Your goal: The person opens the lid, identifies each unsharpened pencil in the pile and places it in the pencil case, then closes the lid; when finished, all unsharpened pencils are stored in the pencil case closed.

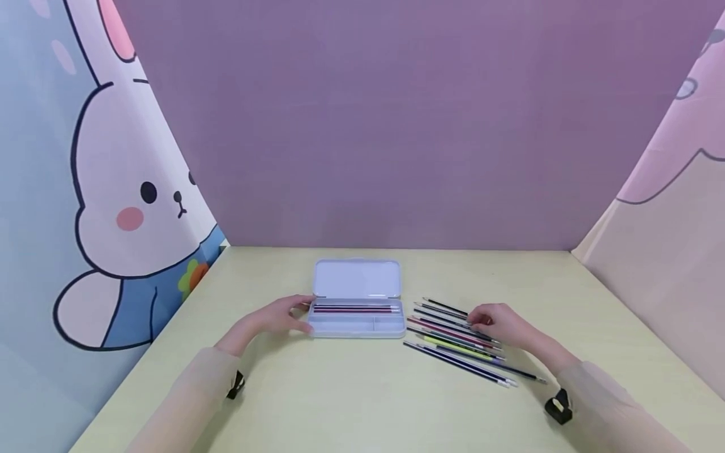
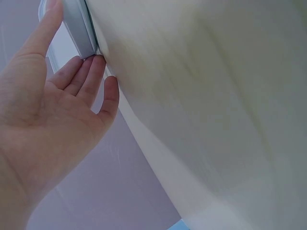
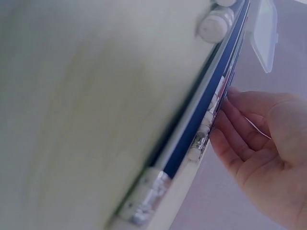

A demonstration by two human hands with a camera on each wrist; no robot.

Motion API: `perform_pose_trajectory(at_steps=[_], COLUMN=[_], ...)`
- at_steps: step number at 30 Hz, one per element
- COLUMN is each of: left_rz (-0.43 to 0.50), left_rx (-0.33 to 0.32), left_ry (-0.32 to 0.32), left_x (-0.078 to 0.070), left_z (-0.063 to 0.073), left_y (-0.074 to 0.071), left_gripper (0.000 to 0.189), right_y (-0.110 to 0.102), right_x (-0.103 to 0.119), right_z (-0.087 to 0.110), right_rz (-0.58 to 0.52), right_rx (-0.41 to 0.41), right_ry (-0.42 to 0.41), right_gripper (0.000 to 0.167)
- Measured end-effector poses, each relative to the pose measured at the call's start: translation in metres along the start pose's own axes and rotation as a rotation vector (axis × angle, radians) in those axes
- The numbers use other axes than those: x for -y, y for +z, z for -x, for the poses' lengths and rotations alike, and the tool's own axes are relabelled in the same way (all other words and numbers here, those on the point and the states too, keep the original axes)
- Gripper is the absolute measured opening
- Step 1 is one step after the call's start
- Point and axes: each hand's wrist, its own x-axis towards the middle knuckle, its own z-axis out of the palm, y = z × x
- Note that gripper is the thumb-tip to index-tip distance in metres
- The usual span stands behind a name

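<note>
An open, pale pencil case point(image 1: 351, 328) stands with its lid raised at the back. A few dark and red pencils point(image 1: 355, 309) lie in its long rear compartment. My left hand point(image 1: 280, 316) holds the left end of the case, thumb at the front corner and fingers toward the back. Right of the case, several loose pencils point(image 1: 453, 363) lie side by side at a slant. Among their far-side ends my right hand point(image 1: 504, 324) pinches a pencil, largely hidden by the fingers. White erasers with metal bands point(image 3: 148, 194) show near that hand in the right wrist view.
The case's front section has a divider point(image 1: 374, 324) splitting it in two. A yellow pencil point(image 1: 455, 346) stands out among the dark ones. The pale table point(image 1: 340, 396) meets a purple backdrop point(image 1: 396, 126) behind, with printed cloths point(image 1: 130, 176) at the sides.
</note>
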Motion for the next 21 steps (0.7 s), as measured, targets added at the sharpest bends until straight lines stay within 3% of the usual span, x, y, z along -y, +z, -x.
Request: perform_pose_trajectory(at_steps=[9,21], left_rz=[-0.016,-0.01], left_rx=[0.007,0.001], left_ry=[0.017,-0.006], left_x=[0.0008,-0.0025], left_z=[-0.0022,-0.0005], left_y=[0.0001,0.0006], left_gripper=[0.082,0.082], right_y=[0.0018,0.0023], right_x=[-0.0045,-0.0037], right_z=[-0.0007,-0.0006], right_rz=[0.039,0.108], right_rx=[-0.014,-0.045], right_ry=[0.005,0.028], right_gripper=[0.01,0.007])
